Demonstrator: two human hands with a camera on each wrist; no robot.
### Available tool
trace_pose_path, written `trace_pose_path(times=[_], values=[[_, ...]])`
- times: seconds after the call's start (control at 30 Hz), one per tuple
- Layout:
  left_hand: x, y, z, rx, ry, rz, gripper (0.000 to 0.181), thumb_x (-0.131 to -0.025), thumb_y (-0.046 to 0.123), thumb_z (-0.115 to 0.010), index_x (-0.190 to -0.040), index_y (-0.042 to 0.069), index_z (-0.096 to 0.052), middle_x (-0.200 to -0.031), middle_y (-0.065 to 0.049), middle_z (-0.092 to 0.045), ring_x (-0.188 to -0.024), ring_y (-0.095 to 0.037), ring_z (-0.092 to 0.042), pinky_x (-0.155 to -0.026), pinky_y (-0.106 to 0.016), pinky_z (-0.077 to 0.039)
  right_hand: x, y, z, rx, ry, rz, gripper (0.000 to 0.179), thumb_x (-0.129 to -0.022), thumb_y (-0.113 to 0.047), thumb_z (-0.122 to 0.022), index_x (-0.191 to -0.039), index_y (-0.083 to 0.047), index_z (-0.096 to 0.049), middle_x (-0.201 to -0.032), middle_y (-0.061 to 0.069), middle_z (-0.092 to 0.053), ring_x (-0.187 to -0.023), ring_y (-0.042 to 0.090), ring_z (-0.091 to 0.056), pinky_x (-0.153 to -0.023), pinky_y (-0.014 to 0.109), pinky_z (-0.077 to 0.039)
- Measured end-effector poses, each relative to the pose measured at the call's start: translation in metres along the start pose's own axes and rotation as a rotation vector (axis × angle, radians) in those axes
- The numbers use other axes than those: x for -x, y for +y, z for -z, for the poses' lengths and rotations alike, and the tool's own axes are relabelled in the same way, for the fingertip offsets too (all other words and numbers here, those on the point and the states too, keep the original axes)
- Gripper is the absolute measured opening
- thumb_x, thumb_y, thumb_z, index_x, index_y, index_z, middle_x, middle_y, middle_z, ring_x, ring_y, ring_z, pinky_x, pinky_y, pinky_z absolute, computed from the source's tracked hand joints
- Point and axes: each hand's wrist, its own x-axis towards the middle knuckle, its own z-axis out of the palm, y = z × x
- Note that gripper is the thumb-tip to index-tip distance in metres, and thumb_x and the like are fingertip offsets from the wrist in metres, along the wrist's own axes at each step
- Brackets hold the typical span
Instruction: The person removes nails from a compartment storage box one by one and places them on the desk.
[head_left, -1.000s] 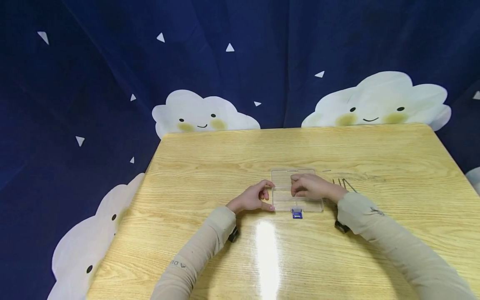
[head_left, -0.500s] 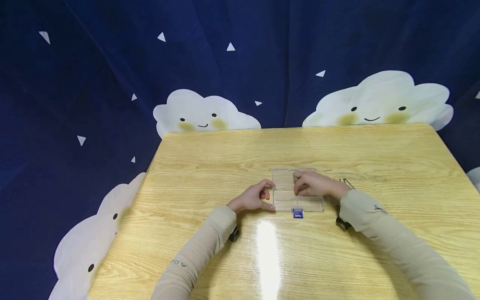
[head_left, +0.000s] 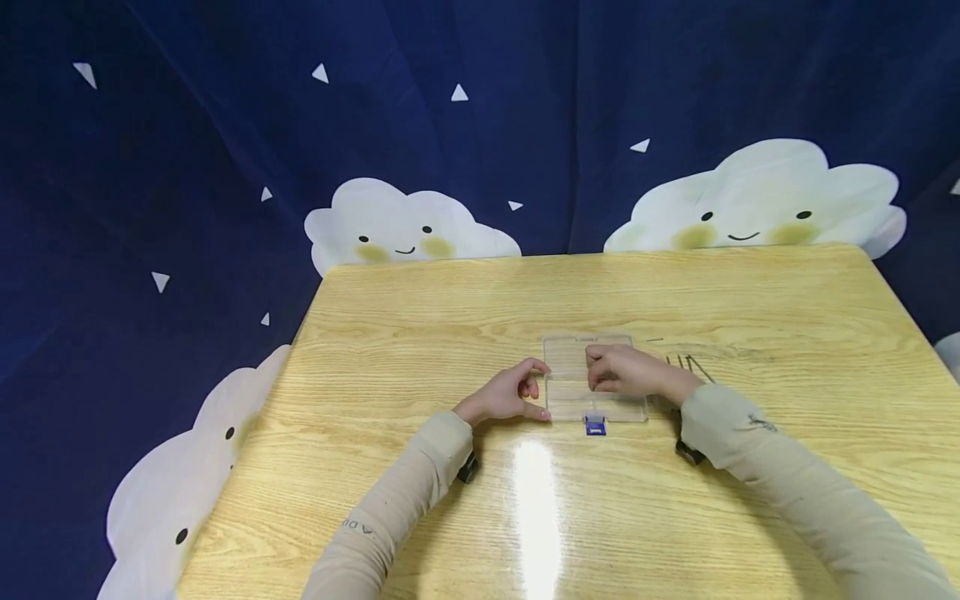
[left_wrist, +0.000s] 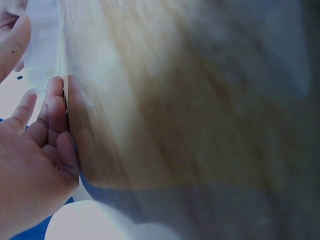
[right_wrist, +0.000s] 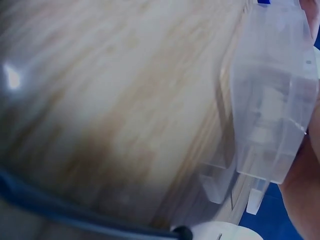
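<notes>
A clear plastic compartment box [head_left: 570, 408] lies with its lid [head_left: 564, 354] folded back and a blue latch [head_left: 596, 427] at the front. My left hand [head_left: 510, 393] grips its left end, thumb at the front corner and index finger near the hinge side. Over the compartments, my right hand [head_left: 622, 370] has its fingertips drawn together, pointing down. A thin shiny rod [right_wrist: 301, 128] shows beside the fingers in the right wrist view; most of it is hidden. In the left wrist view, the other fingers of my left hand [left_wrist: 40, 145] are loosely bent.
Several thin dark metal rods, some bent, [head_left: 696, 367] lie right of the box, partly behind my right wrist. Another thin rod [head_left: 655, 340] lies behind them. The wooden table [head_left: 420, 333] reaches back to a dark blue curtain [head_left: 555, 125] with cloud prints.
My right hand has shifted slightly right and back over the box, and its fingertips have drawn closer together. My left hand and the box have stayed in place.
</notes>
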Motion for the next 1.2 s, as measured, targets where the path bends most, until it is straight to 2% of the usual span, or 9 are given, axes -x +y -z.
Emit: trace_pose_path(times=[0.3,0.47,0.67,0.97,1.2], values=[[0.000,0.000,0.000,-0.004,0.002,-0.002,0.060,-0.072,0.016,-0.078,-0.122,0.009,-0.045,-0.080,-0.006,-0.051,-0.068,-0.010,-0.040,-0.064,-0.020,-0.033,0.001,-0.003,0.000,0.072,-0.036,-0.028,0.015,-0.082,-0.006,-0.066,-0.073,-0.017,-0.062,-0.078,-0.007,-0.040,-0.066,0.005,-0.038,-0.061,0.025,-0.039],[0.000,0.000,0.000,-0.003,0.005,-0.009,0.059,-0.072,0.015,-0.078,-0.121,0.008,-0.046,-0.080,-0.006,-0.051,-0.068,-0.011,-0.040,-0.064,-0.020,-0.033,0.003,-0.004,0.000,0.051,-0.013,-0.007,0.016,-0.084,-0.005,-0.064,-0.073,-0.016,-0.061,-0.078,-0.008,-0.038,-0.066,0.005,-0.036,-0.061,0.025,-0.037],[0.000,0.000,0.000,-0.003,-0.001,-0.009,0.059,-0.073,0.015,-0.078,-0.121,0.009,-0.045,-0.080,-0.005,-0.050,-0.067,-0.009,-0.039,-0.063,-0.020,-0.033,0.006,-0.005,0.000,0.024,-0.003,-0.058,0.014,-0.086,-0.006,-0.062,-0.075,-0.016,-0.061,-0.080,-0.009,-0.039,-0.069,0.005,-0.037,-0.064,0.026,-0.038],[-0.001,-0.002,-0.001,-0.022,0.003,-0.006,0.060,-0.072,0.017,-0.078,-0.122,0.009,-0.045,-0.080,-0.003,-0.050,-0.069,-0.009,-0.040,-0.064,-0.020,-0.033,0.012,-0.003,0.001,-0.065,0.088,-0.042,0.010,-0.086,-0.002,-0.059,-0.080,-0.010,-0.060,-0.083,-0.004,-0.042,-0.073,0.007,-0.039,-0.066,0.028,-0.039],[0.000,-0.001,0.000,-0.016,-0.002,-0.007,0.059,-0.073,0.017,-0.078,-0.122,0.010,-0.045,-0.080,-0.003,-0.050,-0.068,-0.009,-0.039,-0.064,-0.021,-0.033,0.019,0.000,0.002,-0.093,0.149,-0.068,0.010,-0.087,-0.001,-0.058,-0.082,-0.009,-0.060,-0.083,-0.004,-0.043,-0.072,0.006,-0.037,-0.065,0.026,-0.037]])
